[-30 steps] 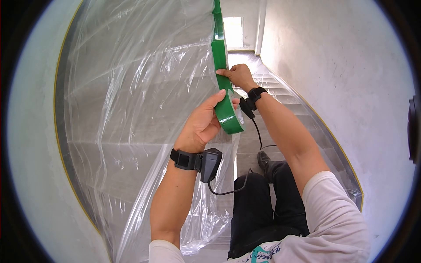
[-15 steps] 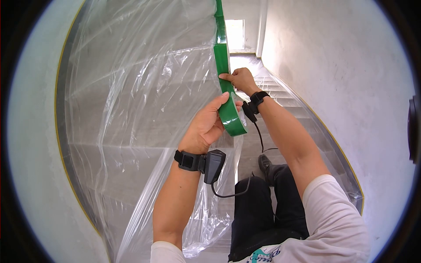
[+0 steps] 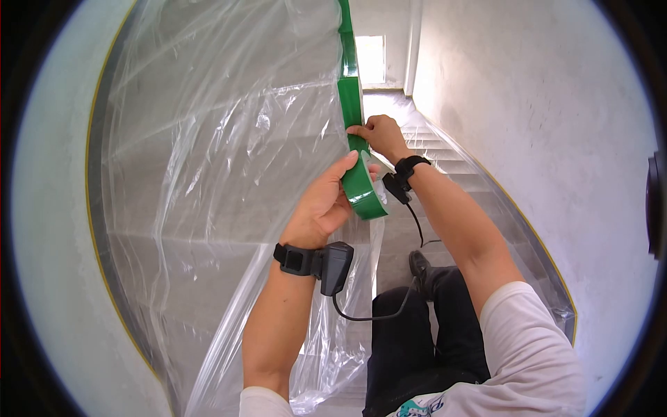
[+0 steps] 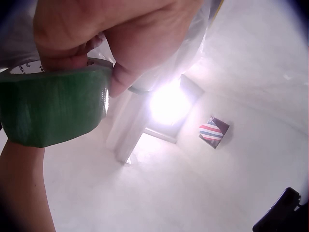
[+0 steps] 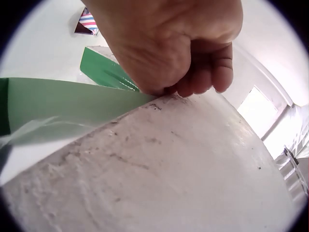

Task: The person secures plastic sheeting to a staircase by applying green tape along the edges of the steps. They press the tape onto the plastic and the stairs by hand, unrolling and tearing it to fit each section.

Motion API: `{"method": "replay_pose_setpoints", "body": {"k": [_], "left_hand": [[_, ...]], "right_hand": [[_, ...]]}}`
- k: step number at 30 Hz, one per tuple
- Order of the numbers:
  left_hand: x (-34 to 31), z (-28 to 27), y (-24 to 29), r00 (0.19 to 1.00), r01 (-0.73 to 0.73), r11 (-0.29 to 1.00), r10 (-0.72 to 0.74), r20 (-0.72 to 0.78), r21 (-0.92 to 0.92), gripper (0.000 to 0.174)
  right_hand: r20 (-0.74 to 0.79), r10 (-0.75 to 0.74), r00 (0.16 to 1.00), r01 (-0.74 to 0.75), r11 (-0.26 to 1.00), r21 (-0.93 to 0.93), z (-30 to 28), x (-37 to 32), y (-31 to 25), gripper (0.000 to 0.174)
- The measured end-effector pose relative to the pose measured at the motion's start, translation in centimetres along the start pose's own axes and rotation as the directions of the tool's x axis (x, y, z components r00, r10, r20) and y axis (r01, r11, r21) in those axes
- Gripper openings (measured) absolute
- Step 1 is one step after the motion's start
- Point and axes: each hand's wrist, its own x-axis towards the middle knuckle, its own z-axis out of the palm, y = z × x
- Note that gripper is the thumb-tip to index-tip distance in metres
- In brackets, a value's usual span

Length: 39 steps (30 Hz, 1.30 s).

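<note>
A roll of green tape is in my left hand, the thumb on its outer face and fingers passing through its core. From the roll a green tape strip runs up along the edge of a clear plastic sheet. Just above the roll, my right hand has its thumb on this strip. In the right wrist view, its other fingers are curled at the edge of a pale, scuffed wall, and the thumb is hidden. The left wrist view shows the tape roll close up.
Stairs lead down at the right under clear plastic, beside a white wall. A bright window is at the far end. The person's shoe is on the floor below. Cables hang from both wrist cameras.
The right hand has shifted slightly down the view along the strip, its thumb staying on the tape. The left hand still holds the roll close below; the view has tilted a little.
</note>
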Motion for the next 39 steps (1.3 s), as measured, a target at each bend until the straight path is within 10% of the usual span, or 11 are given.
{"method": "replay_pose_setpoints", "body": {"k": [24,39], "left_hand": [[0.1,-0.8,2.3,0.998,0.005,1.0,-0.005,0.063,0.008,0.041],[0.5,0.6,1.7,0.998,-0.028,0.995,0.022,0.059,0.092,0.037]], "right_hand": [[0.058,-0.089,0.994,0.103,0.944,-0.314,-0.2,0.4,-0.2,0.06],[0.136,0.061,0.989,-0.041,0.988,-0.147,-0.7,0.6,-0.4,0.068]]}}
